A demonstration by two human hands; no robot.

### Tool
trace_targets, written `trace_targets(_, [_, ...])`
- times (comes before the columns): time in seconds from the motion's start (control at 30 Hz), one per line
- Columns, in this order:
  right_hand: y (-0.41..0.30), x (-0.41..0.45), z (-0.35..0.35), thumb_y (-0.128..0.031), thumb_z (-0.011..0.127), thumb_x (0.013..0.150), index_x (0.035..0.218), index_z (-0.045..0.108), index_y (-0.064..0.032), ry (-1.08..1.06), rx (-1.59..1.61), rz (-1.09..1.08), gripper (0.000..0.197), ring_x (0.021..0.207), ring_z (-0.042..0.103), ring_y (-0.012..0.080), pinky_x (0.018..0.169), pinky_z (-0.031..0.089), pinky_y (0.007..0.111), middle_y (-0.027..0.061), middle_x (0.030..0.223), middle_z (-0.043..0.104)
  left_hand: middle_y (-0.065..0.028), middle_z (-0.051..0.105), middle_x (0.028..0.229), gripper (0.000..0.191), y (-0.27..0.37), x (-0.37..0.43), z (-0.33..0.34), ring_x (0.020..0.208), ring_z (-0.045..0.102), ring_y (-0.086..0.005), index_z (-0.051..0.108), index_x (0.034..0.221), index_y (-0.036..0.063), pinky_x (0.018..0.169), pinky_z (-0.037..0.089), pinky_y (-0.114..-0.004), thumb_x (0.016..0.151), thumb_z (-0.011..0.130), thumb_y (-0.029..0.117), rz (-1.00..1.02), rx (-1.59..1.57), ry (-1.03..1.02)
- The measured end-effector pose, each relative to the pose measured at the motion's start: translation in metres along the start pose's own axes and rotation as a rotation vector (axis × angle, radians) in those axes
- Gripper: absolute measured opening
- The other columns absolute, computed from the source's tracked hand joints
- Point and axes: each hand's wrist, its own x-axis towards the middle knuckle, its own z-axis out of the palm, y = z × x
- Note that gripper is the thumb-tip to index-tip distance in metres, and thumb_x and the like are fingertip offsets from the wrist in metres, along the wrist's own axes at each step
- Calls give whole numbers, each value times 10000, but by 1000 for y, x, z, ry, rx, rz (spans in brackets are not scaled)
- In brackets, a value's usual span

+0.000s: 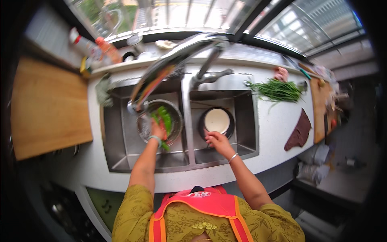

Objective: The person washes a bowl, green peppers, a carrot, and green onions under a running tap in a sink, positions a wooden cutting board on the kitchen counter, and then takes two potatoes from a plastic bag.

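Observation:
In the left basin of the steel sink (193, 165), a round metal bowl (178, 116) sits beneath the tap (169, 62). My left hand (158, 128) is down in the bowl, gripping green peppers (164, 116); motion blurs the fingers. One green end sticks out below the hand, over the bowl's near rim. Clear water appears in the bowl left of the hand. My right hand (218, 142) is over the right basin with fingers curled at the near left rim of a dark pot (230, 124). A cream-white round surface (216, 120) fills the pot's middle. Whether those fingers hold anything is unclear.
Green chives or similar stalks (279, 90) lie on the white counter (272, 121) at right, near a brown cloth-like piece (299, 133). A grey-green rag (104, 90) hangs by the sink's left corner. Bottles (108, 51) stand along the sill. A wooden board (51, 109) is at far left.

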Motion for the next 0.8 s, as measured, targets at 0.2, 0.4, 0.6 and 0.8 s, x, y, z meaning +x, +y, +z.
trace_targets(0.2, [-40,18,3,-117,451,864,1079,491,2,-47,-109,-104,249,812,560,113,661,454,225,73,951,586,-260,428,1174,618,-8,-44,-45,1114,405,-354,285,1252,-61,953,319,-364,748,547,183,39,-17,-288])
trace_targets(0.4, [-95,10,15,-140,445,872,1065,494,-4,-74,-113,-258,240,790,568,124,651,461,232,83,925,584,-179,509,1044,346,-7,-117,-136,981,491,-297,495,1064,-2,859,390,-339,750,560,128,246,-248,262])
trace_targets(0.6, [-77,-9,110,-120,452,865,1050,489,-8,-411,-78,-148,219,761,574,135,628,465,234,83,916,590,-120,405,1077,535,1,-205,-303,977,409,-217,349,1171,9,876,352,-320,716,626,57,322,-337,1232])
trace_targets(0.8, [-106,-12,309,-223,458,878,1129,447,-2,-931,-47,-32,334,909,549,176,755,459,285,120,1029,550,-96,479,1090,476,-10,-249,-504,997,450,-151,413,1149,-26,844,368,-280,781,615,197,477,-709,1297])
